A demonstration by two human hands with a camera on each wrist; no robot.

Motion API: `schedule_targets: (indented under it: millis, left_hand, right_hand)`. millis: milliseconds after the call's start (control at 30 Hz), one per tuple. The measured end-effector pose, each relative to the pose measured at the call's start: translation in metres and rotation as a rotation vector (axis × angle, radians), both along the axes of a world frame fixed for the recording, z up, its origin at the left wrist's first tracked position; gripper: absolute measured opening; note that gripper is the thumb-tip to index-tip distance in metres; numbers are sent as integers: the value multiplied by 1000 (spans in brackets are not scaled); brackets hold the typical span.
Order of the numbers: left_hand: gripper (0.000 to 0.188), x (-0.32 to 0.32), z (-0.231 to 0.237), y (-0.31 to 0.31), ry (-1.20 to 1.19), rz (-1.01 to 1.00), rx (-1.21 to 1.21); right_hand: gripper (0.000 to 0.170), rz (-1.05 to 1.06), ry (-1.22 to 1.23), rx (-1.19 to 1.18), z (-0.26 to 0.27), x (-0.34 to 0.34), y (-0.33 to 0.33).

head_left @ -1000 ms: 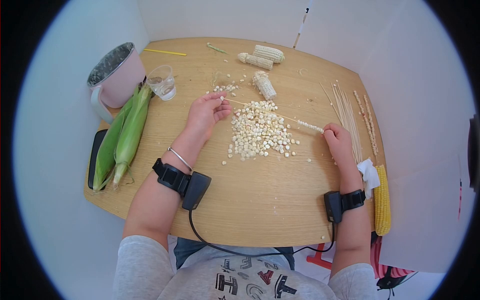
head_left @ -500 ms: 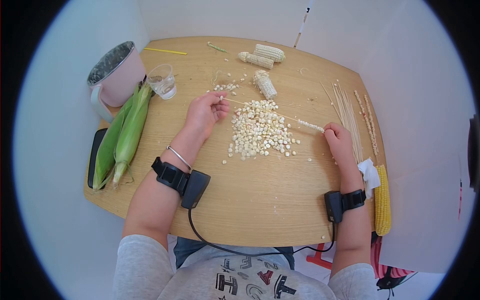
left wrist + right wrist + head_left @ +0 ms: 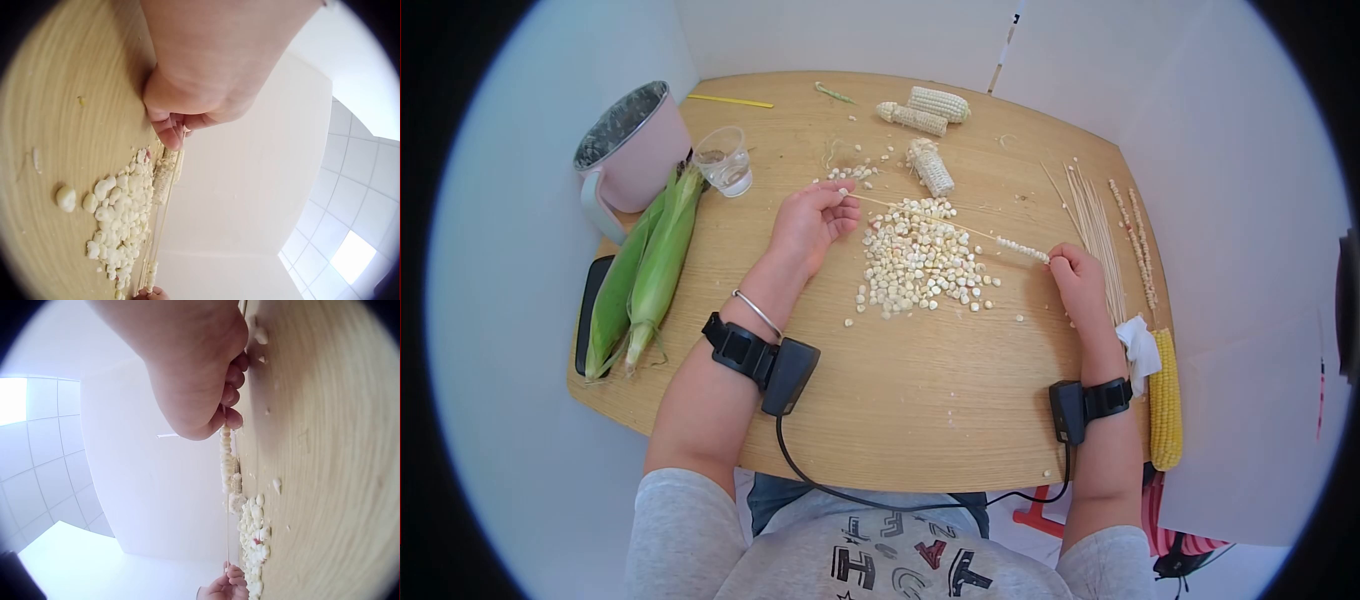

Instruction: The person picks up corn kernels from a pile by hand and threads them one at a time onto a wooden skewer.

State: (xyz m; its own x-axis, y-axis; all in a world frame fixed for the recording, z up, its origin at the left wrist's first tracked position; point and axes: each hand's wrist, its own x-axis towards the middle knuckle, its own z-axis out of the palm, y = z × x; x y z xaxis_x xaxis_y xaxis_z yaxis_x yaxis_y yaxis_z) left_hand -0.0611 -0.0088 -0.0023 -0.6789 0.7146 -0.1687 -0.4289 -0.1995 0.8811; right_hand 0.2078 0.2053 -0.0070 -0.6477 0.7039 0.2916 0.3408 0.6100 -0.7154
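Note:
A thin wooden skewer (image 3: 960, 228) spans the two hands above a pile of pale corn kernels (image 3: 920, 262). The left hand (image 3: 808, 225) pinches a kernel (image 3: 843, 192) at the skewer's left tip between thumb and finger, its other fingers loosely bent. At the other end the right hand (image 3: 1078, 285) grips the skewer with curled fingers, beside a row of threaded kernels (image 3: 1022, 250). In the right wrist view that row (image 3: 225, 459) runs out from the thumb and forefinger of the right hand (image 3: 194, 381). The left wrist view shows the left hand (image 3: 200, 75) at the tip.
Pale cobs (image 3: 930, 168) lie behind the pile. Loose skewers (image 3: 1098, 235), two filled skewers (image 3: 1142, 245), a white tissue (image 3: 1138, 350) and a yellow cob (image 3: 1164, 400) are at right. Green-husked corn (image 3: 662, 265), a clear cup (image 3: 725, 165) and a pink pot (image 3: 640, 150) stand or lie left.

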Motion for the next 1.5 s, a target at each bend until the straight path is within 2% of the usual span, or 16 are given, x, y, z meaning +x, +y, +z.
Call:
schedule_targets:
  millis: [567, 867, 1400, 1500]
  left_hand:
    - [24, -4, -1, -2, -156, -84, 154]
    - [26, -3, 5, -2, -171, -156, 221]
    - [22, -4, 2, -2, -156, -168, 266]
    - [22, -3, 6, -3, -235, -192, 313]
  right_hand:
    - [16, 2, 17, -27, 4, 0, -3]
    - [17, -4, 20, -30, 1, 1, 0]
    - [16, -14, 3, -47, 4, 0, -1]
    - [16, -4, 20, -55, 1, 0, 1]
